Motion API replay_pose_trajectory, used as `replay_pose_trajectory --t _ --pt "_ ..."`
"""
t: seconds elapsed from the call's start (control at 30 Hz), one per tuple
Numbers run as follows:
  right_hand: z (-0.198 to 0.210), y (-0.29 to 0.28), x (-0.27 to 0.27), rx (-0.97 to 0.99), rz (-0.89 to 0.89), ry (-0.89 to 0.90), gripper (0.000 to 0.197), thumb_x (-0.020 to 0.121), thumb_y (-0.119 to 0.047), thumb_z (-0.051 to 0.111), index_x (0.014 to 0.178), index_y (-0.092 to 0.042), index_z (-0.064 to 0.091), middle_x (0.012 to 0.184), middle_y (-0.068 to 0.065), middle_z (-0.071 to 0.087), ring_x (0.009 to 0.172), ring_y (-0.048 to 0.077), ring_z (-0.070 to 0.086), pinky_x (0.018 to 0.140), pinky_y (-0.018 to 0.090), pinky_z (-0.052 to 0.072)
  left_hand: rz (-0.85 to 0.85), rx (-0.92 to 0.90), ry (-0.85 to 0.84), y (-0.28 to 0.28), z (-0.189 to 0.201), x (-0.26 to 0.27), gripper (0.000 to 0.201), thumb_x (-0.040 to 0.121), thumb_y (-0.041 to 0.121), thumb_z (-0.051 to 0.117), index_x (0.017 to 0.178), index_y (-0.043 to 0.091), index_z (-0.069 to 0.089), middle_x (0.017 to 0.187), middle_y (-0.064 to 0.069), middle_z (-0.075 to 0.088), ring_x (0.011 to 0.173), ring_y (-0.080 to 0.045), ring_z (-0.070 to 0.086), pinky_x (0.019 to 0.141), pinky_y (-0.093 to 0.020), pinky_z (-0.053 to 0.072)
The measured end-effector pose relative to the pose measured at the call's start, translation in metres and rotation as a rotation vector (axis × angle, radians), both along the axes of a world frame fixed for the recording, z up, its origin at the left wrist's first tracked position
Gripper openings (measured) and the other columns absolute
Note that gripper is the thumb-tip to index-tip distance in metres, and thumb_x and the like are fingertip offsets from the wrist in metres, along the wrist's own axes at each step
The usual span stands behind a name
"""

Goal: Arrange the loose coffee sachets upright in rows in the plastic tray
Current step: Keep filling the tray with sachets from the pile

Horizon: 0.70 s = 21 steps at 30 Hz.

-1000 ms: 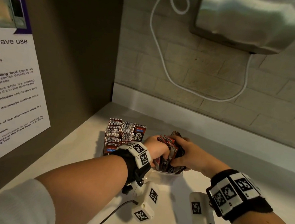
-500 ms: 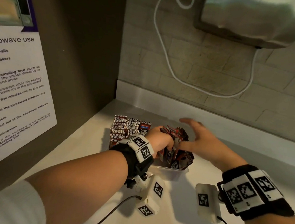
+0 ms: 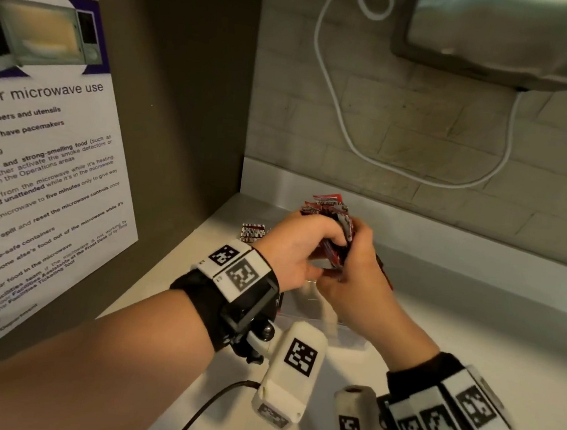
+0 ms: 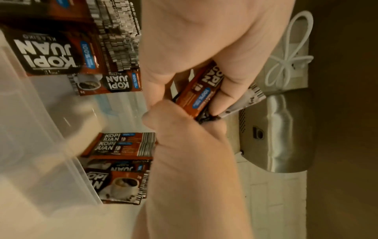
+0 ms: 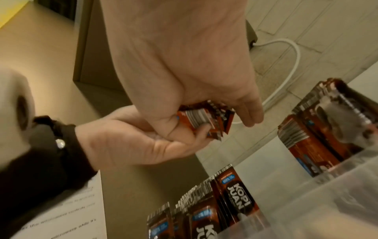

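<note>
Both hands hold one bundle of red-brown coffee sachets [image 3: 329,219] in the air above the clear plastic tray [image 3: 305,307]. My left hand [image 3: 301,247] curls its fingers round the bundle [image 4: 201,90] from the left. Against its right side my right hand [image 3: 356,272] grips it [image 5: 204,119] between thumb and fingers. Behind my left wrist, a row of sachets [image 3: 252,232] stands upright in the tray. The wrist views show more upright sachets [image 5: 235,195] and several lying flat [image 4: 122,145] near the tray's wall [image 4: 40,129]. Most of the tray is hidden by my hands.
A brown side panel with a microwave-use poster [image 3: 40,159] closes off the left. At the back are a tiled wall, a looping white cable [image 3: 338,123] and a steel appliance [image 3: 496,38] hanging overhead. The white counter [image 3: 487,335] runs to the right.
My right hand, spread above the pile half a second ago, now grips the bundle with my left. Both hands have lifted the bundle up out of the tray.
</note>
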State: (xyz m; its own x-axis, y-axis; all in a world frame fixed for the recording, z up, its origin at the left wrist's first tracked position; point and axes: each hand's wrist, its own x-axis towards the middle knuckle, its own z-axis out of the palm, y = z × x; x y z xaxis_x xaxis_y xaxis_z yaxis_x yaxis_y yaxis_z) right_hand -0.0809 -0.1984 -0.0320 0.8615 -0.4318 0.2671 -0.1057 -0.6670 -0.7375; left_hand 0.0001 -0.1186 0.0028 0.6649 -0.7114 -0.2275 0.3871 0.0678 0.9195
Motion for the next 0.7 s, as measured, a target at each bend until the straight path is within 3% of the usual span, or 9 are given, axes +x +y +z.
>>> replay_pose_trajectory --t 0.13,0.23,0.33,0.47,0.53,0.6,0.63,0.7 --pt "-0.007 0.008 0.012 -0.166 -0.044 0.029 0.062 0.082 -0.005 0.061 0.135 -0.016 0.029 0.123 0.003 0.04 0.112 0.021 0.051 0.092 0.039 0.049 -0.034 -0.021 -0.076 0.014 0.001 -0.003 0.024 0.079 -0.003 0.066 0.098 0.012 0.066 0.082 -0.004 0.07 0.081 -0.017 0.066 0.07 -0.031 0.052" --pt "-0.006 0.018 0.018 -0.35 -0.1 0.098 0.058 0.09 -0.019 0.054 0.141 -0.012 0.027 0.128 0.007 0.042 0.113 0.025 0.053 0.093 0.042 0.048 0.054 -0.026 -0.097 0.013 -0.004 -0.007 0.035 0.08 0.015 0.077 0.112 0.013 0.063 0.102 -0.003 0.073 0.091 -0.011 0.067 0.074 -0.026 0.051" --pt "0.0 0.023 0.012 -0.396 -0.129 0.177 0.062 0.094 -0.03 0.052 0.142 -0.019 0.014 0.13 0.005 0.037 0.114 0.03 0.045 0.091 0.05 0.046 0.203 -0.043 -0.078 0.007 -0.008 -0.006 0.031 0.083 0.03 0.073 0.108 0.014 0.065 0.098 -0.005 0.073 0.088 -0.017 0.07 0.074 -0.029 0.055" --pt "0.002 0.019 0.008 -0.438 -0.114 0.025 0.057 0.093 -0.022 0.056 0.14 -0.016 0.023 0.123 0.006 0.042 0.104 0.026 0.049 0.084 0.041 0.047 0.249 -0.037 -0.081 0.004 -0.008 -0.006 0.032 0.084 0.038 0.071 0.105 0.014 0.067 0.096 -0.006 0.074 0.086 -0.017 0.071 0.072 -0.029 0.055" --pt "0.0 0.013 0.01 -0.37 -0.069 0.007 0.054 0.093 -0.02 0.057 0.138 -0.014 0.027 0.12 0.005 0.049 0.099 0.023 0.055 0.08 0.039 0.051 0.198 -0.059 -0.082 0.003 -0.005 -0.008 0.034 0.084 0.037 0.071 0.108 0.013 0.066 0.098 -0.006 0.073 0.083 -0.013 0.07 0.063 -0.021 0.054" --pt "-0.002 0.007 0.01 -0.128 -0.008 -0.014 0.047 0.091 -0.016 0.057 0.132 -0.016 0.035 0.116 0.003 0.058 0.099 0.017 0.061 0.08 0.039 0.054 0.103 -0.041 -0.11 0.004 -0.003 -0.011 0.038 0.082 0.035 0.073 0.113 0.014 0.062 0.102 -0.007 0.072 0.085 -0.01 0.069 0.06 -0.017 0.051" --pt "-0.002 0.003 0.01 0.032 0.026 -0.053 0.042 0.09 -0.013 0.056 0.129 -0.015 0.04 0.11 0.001 0.062 0.095 0.011 0.063 0.078 0.036 0.056 0.061 -0.025 -0.129 0.004 -0.004 -0.011 0.042 0.081 0.033 0.074 0.116 0.016 0.059 0.105 -0.008 0.071 0.089 -0.013 0.068 0.064 -0.02 0.051" --pt "0.002 0.002 0.008 0.28 0.059 -0.11 0.029 0.09 -0.008 0.054 0.118 -0.011 0.048 0.094 -0.001 0.064 0.075 0.0 0.062 0.062 0.021 0.051 0.005 -0.02 -0.157 0.007 -0.005 -0.011 0.043 0.081 0.028 0.074 0.119 0.017 0.055 0.107 -0.013 0.069 0.09 -0.02 0.067 0.071 -0.031 0.05"
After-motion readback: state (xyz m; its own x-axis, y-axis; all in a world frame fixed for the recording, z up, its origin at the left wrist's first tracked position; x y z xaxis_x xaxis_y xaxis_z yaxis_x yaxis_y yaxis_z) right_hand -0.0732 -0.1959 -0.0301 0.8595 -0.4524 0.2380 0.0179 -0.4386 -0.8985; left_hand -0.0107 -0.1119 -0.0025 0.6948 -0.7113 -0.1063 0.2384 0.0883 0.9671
